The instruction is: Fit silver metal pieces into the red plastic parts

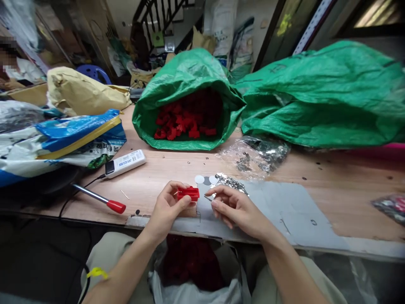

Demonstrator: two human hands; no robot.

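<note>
Near the table's front edge, my left hand (169, 207) is closed round a small red plastic part (188, 194) with a long slot facing up. Just right of it, my right hand (234, 207) pinches a small thin metal piece (208, 197) between thumb and fingertips, apart from the red part. Behind my right hand lies a pile of small shiny metal pieces (232, 182) on a grey sheet (284, 202). Further back, an open green sack (190, 67) on its side shows many red parts (182, 122) inside.
A metal lever with a red grip (116, 206) juts in at left, near a white device with a cable (126, 164). A clear bag of metal pieces (259, 154) lies before another green sack (322, 97). Below the table edge, an open bag (196, 293) holds red parts.
</note>
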